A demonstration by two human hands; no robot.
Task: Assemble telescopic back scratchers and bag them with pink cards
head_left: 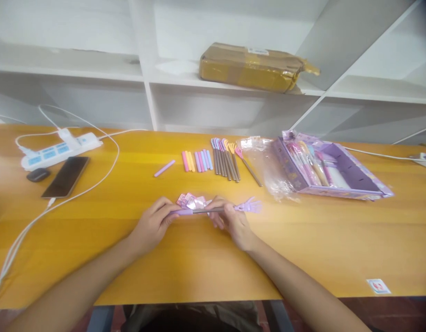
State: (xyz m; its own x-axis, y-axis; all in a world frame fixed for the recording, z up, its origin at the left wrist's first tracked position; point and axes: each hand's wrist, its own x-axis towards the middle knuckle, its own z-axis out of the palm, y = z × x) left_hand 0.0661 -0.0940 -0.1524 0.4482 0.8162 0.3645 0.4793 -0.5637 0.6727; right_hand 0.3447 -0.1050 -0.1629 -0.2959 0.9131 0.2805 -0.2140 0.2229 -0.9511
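Observation:
A stick with a metal rod and a purple hand-shaped head (pixel 249 205) lies level between my hands. My left hand (pixel 153 223) pinches its purple handle end. Around the metal rod near the head, the fingers of my right hand (pixel 233 223) are closed. Small shiny pink cards (pixel 192 201) lie just behind the stick. Farther back are a single purple tube (pixel 165 168), a row of pink, yellow, purple and blue tubes (pixel 198 161), and several metal rods with coloured hand-shaped heads (pixel 226 159). One rod with a pink head (pixel 249 167) lies apart, to their right.
A purple open box (pixel 354 186) holds wrapped sticks, with clear plastic bags (pixel 271 173) beside it. At left are a power strip (pixel 60 152), a phone (pixel 65 177), a black case (pixel 38 174) and white cables. A taped parcel (pixel 250 67) sits on the shelf; a sticker (pixel 378 286) lies front right.

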